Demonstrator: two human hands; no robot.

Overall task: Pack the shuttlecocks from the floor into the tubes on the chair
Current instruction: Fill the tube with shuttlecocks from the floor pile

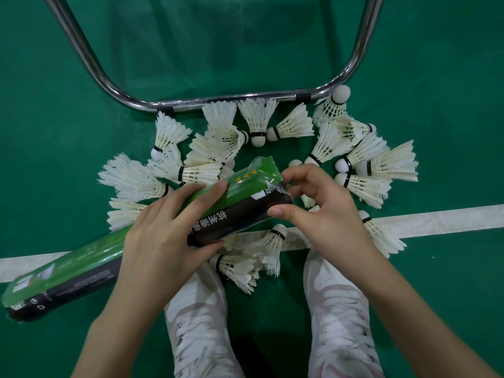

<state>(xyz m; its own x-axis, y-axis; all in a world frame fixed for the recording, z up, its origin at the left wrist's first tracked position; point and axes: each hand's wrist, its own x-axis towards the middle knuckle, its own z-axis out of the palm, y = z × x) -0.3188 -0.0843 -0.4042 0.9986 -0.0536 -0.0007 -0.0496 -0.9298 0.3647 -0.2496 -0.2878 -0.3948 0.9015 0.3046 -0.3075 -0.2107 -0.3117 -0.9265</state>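
Below, both hands' grips clamp the tube (152, 233): left hand (163, 236), right hand (321, 211); contents hidden.

Floor (436, 77): green court, white line (436, 222) across it.
On it: scattered white shuttlecocks (257, 118), chrome chair frame (234, 100), white shoes (341, 309).

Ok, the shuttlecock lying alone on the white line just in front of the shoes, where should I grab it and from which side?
Probably by the cork. That shuttlecock lies on the white line with its rounded cork tip up and right, feathers fanning down-left toward others. Come from the upper right with the right hand, now on the tube, and pinch the cork; feathers crush easily.
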